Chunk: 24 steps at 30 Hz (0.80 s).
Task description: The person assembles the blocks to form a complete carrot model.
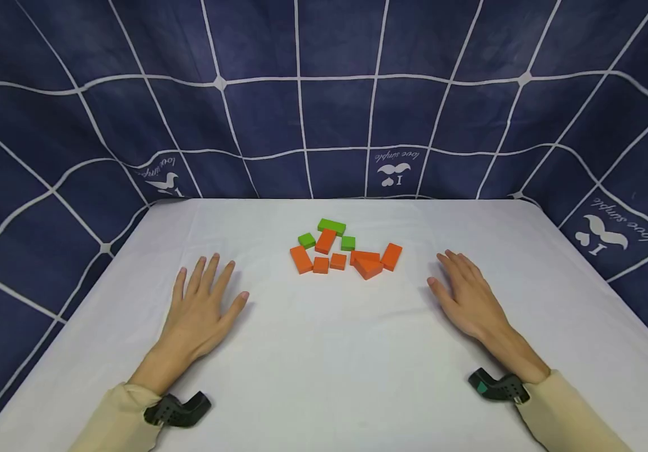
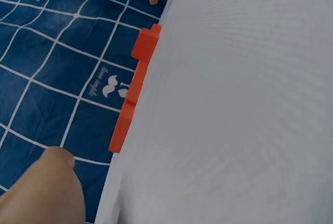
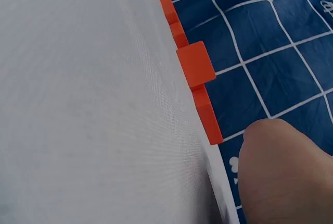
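Observation:
Both hands lie palm down on the white tabletop, apart from the blocks. On the left, my left hand (image 1: 198, 314) has its fingers spread and straight and holds nothing. My right hand (image 1: 469, 300) rests on the other side, fingers extended, also holding nothing. Between them, farther back, sits a loose group of small orange and green blocks. One orange block (image 1: 368, 269) leans on another orange block (image 1: 357, 255), with an upright-looking orange block (image 1: 391, 257) beside them. A long green block (image 1: 332, 226) is at the back, near a small green block (image 1: 348, 243). The left wrist view shows a thumb (image 2: 49, 193).
A white cloth (image 1: 324, 351) covers the table. Behind and at both sides hangs a dark blue curtain (image 1: 335, 113) with white grid lines. Each wrist wears a black strap device, the left one (image 1: 178, 410) and the right one (image 1: 499, 385).

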{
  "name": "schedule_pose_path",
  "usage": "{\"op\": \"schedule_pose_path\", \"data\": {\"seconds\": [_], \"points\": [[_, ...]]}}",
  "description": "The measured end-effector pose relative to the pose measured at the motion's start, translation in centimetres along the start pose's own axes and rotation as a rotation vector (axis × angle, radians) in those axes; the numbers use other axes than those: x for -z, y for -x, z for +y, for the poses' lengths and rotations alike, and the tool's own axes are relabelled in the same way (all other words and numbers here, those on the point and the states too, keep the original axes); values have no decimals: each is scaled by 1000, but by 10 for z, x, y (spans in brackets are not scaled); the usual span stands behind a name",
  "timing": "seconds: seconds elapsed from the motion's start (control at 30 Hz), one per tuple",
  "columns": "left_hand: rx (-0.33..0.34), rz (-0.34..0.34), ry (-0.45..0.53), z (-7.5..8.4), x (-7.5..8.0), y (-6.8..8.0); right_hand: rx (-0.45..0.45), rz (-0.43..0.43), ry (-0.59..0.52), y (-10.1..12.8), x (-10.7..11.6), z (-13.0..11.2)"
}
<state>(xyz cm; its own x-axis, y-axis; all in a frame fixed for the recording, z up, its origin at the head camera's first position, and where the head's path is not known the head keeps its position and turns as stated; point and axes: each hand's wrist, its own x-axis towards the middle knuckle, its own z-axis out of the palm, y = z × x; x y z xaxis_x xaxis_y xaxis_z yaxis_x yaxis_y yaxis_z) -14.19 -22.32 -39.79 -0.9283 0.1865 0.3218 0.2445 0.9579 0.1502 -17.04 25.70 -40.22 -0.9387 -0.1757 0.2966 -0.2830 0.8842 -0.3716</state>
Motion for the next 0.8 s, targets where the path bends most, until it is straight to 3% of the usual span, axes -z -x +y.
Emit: {"op": "schedule_pose_path", "data": {"seconds": [0.2, 0.43, 0.6, 0.8], "points": [[8, 21, 179, 5, -5, -8, 25, 41, -112, -12, -5, -3], [69, -48, 349, 18, -13, -29, -56, -2, -207, -27, -14, -8], [98, -120, 416, 34, -24, -49, -77, -14, -239, -41, -23, -13], [97, -144, 457, 47, -39, -72, -58, -32, -249, -57, -32, -24]]}}
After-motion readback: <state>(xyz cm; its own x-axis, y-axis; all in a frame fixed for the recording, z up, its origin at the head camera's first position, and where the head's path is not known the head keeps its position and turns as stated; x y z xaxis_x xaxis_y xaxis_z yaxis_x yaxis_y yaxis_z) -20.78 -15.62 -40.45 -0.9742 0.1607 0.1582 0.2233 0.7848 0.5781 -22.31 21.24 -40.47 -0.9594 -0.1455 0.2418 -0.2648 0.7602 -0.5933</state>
